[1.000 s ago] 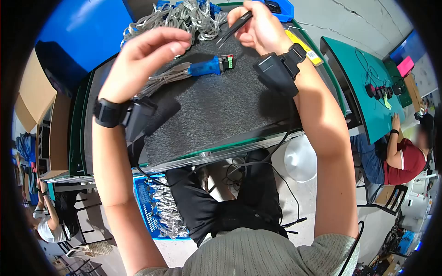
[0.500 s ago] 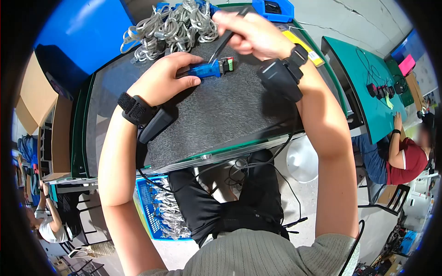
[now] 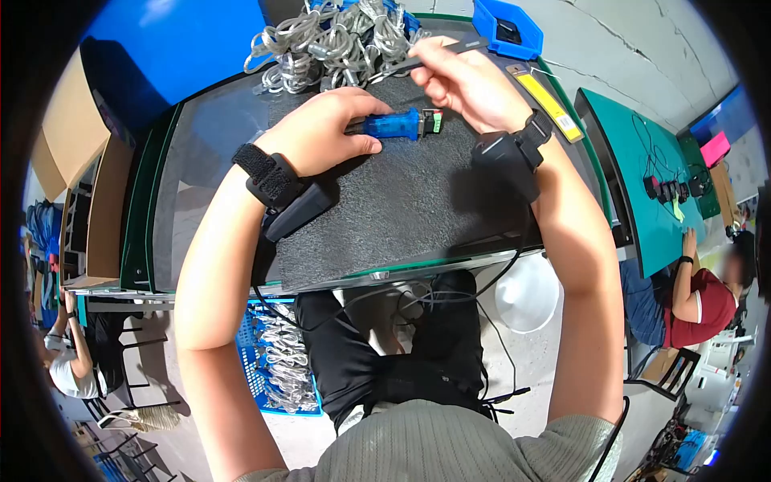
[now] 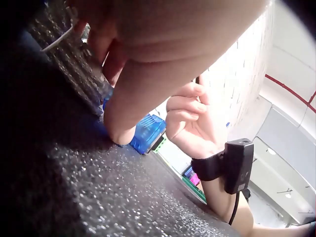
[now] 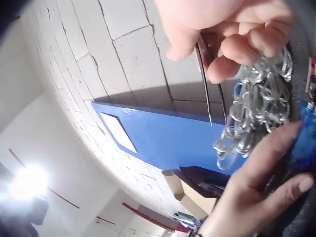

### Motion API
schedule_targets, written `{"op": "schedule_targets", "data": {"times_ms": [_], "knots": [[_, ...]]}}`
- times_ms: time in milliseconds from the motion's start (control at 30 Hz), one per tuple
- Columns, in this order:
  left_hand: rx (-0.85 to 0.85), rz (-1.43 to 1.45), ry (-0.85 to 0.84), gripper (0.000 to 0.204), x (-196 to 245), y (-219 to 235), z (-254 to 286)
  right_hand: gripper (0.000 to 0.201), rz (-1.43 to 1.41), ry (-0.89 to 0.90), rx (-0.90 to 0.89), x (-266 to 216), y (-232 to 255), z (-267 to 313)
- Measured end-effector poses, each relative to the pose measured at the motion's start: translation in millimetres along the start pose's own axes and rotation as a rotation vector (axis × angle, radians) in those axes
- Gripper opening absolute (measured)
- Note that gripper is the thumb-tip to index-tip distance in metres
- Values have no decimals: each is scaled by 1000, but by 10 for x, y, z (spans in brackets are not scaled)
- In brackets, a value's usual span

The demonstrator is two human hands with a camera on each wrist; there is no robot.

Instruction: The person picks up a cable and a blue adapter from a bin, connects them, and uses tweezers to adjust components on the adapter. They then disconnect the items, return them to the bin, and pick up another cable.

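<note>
My left hand (image 3: 325, 128) holds the rear of a translucent blue cable connector (image 3: 393, 125) low over the dark mat, thumb on the near side and fingers on the far side. A small green terminal block (image 3: 438, 121) sits at the connector's right end. The grey cable behind it is mostly hidden under the palm; part of the cable (image 4: 69, 54) shows in the left wrist view. My right hand (image 3: 470, 87) pinches black tweezers (image 3: 466, 46) above and right of the connector. Their tips are apart, pointing left toward the coiled cables and touching nothing in the right wrist view.
Coiled grey cables (image 3: 337, 48) are heaped at the back of the mat (image 3: 385, 209). A blue bin (image 3: 510, 28) and a yellow strip (image 3: 546, 100) lie at the back right. Below the table's left side stands a blue basket (image 3: 255, 361) of more cables.
My left hand has come down onto the connector and taken hold of it. The tweezers went down to the connector, then moved back up and right, away from it.
</note>
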State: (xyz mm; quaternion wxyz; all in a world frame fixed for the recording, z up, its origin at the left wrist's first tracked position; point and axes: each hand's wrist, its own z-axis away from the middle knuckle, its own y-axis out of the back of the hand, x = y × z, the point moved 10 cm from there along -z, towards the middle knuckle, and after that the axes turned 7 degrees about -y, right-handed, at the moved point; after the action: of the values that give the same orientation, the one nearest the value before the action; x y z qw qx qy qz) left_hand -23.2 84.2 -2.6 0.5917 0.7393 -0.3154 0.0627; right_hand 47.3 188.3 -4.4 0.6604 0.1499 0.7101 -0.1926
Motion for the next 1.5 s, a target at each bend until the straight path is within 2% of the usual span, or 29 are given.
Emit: {"op": "schedule_targets", "data": {"times_ms": [100,200,300,367,467,700,767,800,833,900,967,1000,1033,1100,1167,1233,1300,1367,1433,1500], "knots": [[24,32,45,47,-66,-14,23,17,33,-37,-52,72,-63,-37],[118,12,31,52,-80,48,56,16,-66,31,-12,-18,-11,-17],[45,-127,102,50,-47,58,54,19,-146,142,31,-138,83,14],[38,-102,89,46,-35,44,35,21,-163,144,3,-162,76,19],[38,-164,-42,34,-4,17,-1,23,-67,169,6,-197,20,52],[-23,-156,59,31,8,31,26,24,145,160,29,-153,4,25],[27,115,172,30,-76,78,58,28,196,249,68,-227,-8,62],[35,109,174,30,-62,107,61,29,213,346,-6,-300,-106,91],[67,150,182,32,-55,147,62,29,273,310,22,-368,-180,164],[107,187,190,33,-49,202,72,32,283,380,-59,-384,-287,199],[138,438,142,38,-19,166,76,36,318,322,-75,-336,-231,158],[195,301,57,44,35,270,85,34,266,327,-48,-352,-185,156],[200,296,54,44,39,326,119,32,212,331,-20,-373,-136,153],[67,-133,184,46,-36,381,207,29,225,349,84,-460,-27,180],[55,-112,227,39,-91,408,207,28,143,316,125,-466,95,178],[133,3,313,33,-97,481,202,30,124,375,125,-534,99,190],[317,-240,277,34,147,650,213,32,-122,371,168,-563,164,217],[367,-321,238,38,243,628,211,33,-179,286,162,-515,183,196],[311,-330,246,47,209,502,184,35,-167,263,171,-462,138,215],[263,-252,312,46,148,459,183,40,-140,316,143,-512,72,221]]}}
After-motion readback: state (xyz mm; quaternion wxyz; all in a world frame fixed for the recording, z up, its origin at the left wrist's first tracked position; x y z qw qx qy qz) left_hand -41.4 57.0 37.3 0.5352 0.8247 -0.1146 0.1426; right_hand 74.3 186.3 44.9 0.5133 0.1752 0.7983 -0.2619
